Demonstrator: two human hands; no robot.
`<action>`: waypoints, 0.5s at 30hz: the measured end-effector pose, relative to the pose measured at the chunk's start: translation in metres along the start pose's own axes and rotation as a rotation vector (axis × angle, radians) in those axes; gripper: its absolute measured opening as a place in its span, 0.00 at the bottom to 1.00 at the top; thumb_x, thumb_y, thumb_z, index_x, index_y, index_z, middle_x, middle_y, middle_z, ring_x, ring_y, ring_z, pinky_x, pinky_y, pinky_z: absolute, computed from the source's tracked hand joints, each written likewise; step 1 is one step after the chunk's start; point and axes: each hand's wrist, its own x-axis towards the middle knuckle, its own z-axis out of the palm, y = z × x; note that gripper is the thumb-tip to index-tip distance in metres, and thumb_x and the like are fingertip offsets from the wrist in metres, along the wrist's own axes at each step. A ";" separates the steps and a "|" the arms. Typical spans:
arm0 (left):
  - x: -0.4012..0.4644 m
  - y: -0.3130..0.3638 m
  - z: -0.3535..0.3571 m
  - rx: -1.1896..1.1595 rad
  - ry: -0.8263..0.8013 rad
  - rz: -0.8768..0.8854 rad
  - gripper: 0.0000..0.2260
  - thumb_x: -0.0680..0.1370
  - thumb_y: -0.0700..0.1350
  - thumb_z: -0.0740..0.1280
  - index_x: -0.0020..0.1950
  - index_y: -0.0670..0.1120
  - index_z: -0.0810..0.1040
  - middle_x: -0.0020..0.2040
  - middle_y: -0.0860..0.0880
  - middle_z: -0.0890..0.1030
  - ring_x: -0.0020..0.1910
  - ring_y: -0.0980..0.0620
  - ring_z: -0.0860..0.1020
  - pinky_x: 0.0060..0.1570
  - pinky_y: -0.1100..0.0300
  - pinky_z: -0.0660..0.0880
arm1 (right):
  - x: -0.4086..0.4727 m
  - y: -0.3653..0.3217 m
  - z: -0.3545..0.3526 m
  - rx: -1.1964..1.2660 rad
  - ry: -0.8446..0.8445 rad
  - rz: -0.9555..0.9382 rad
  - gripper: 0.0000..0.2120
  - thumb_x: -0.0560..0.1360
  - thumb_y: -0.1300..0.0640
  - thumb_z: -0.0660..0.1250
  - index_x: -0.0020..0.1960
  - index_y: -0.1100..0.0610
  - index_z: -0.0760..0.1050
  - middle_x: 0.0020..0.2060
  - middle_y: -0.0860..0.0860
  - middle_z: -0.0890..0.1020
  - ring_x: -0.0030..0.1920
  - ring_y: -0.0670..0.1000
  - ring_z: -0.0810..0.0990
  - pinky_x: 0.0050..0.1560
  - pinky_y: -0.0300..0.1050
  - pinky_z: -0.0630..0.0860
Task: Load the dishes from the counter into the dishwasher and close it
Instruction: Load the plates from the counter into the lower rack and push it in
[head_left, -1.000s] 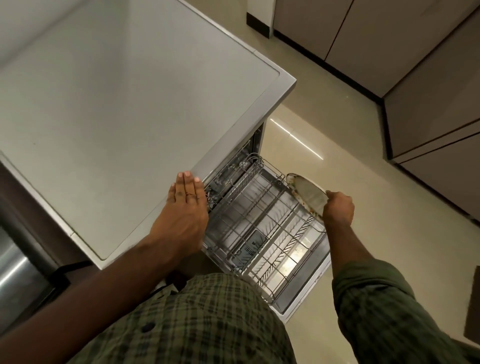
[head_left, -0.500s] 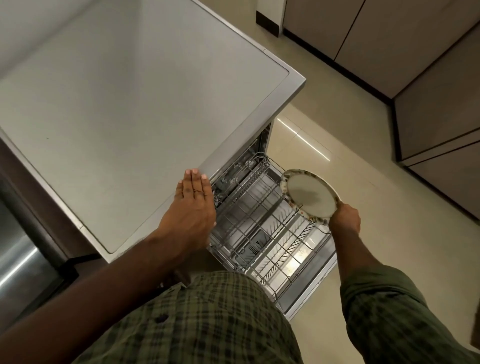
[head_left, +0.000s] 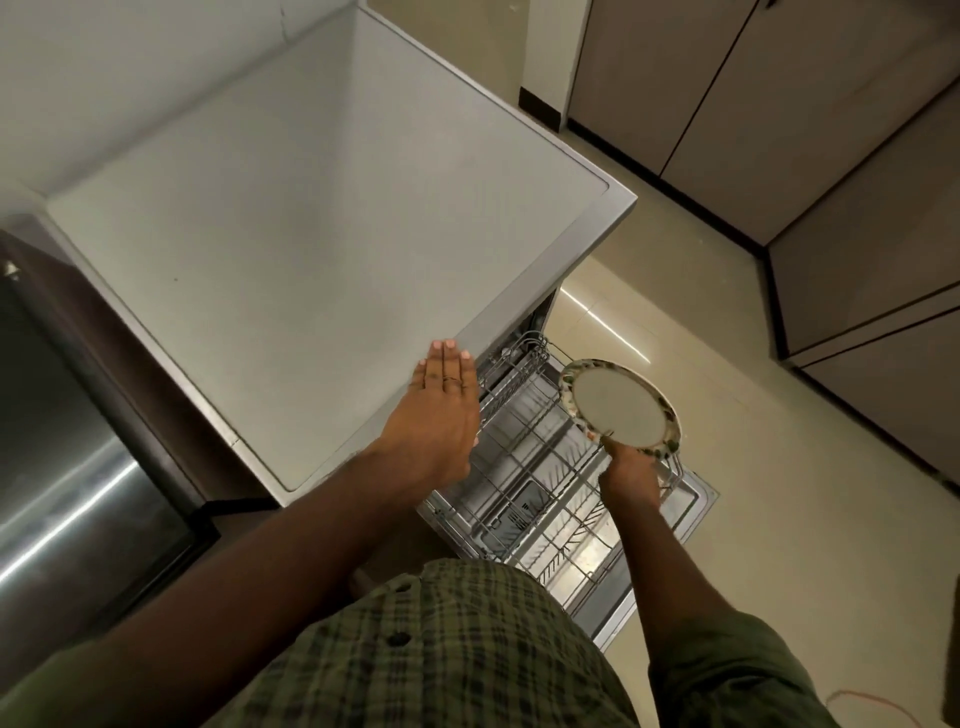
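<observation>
The right hand (head_left: 626, 470) grips 1 plate (head_left: 621, 405) by its near lower rim, fingers curled round the edge. The plate stands tilted, its pale face turned toward the camera, directly above the far part of the pulled-out wire rack (head_left: 535, 467) of the dishwasher (head_left: 696, 499). The rack lies below and slightly left of the plate. The rack's wires appear to run from the machine outward, so the plate's edge would need to line up with them before it goes down; this is a judgement. The left hand (head_left: 436, 415) rests flat, fingers straight and together, on the front edge of the machine's top (head_left: 311, 234), holding nothing. The right hand is the nearer to the rack. The door is down; no dish is seen in the rack yet.
</observation>
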 end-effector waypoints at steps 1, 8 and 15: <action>-0.003 -0.003 -0.001 -0.010 -0.009 0.008 0.45 0.84 0.58 0.58 0.78 0.31 0.30 0.78 0.27 0.33 0.80 0.29 0.38 0.81 0.39 0.46 | -0.006 -0.008 0.000 -0.002 0.013 -0.035 0.32 0.77 0.73 0.58 0.75 0.50 0.73 0.63 0.60 0.82 0.51 0.58 0.83 0.54 0.57 0.83; -0.011 -0.032 0.002 -0.171 0.033 0.113 0.39 0.86 0.54 0.56 0.81 0.39 0.31 0.82 0.38 0.33 0.83 0.41 0.37 0.83 0.45 0.46 | -0.062 -0.093 -0.013 -0.016 0.098 -0.318 0.31 0.78 0.70 0.61 0.74 0.45 0.74 0.67 0.54 0.81 0.53 0.54 0.86 0.53 0.57 0.84; -0.041 -0.064 0.014 -0.350 0.103 0.137 0.30 0.86 0.49 0.59 0.85 0.47 0.50 0.85 0.47 0.50 0.84 0.48 0.54 0.79 0.47 0.63 | -0.122 -0.184 -0.040 -0.131 0.089 -0.558 0.18 0.79 0.60 0.64 0.64 0.44 0.82 0.55 0.47 0.86 0.48 0.49 0.83 0.49 0.46 0.80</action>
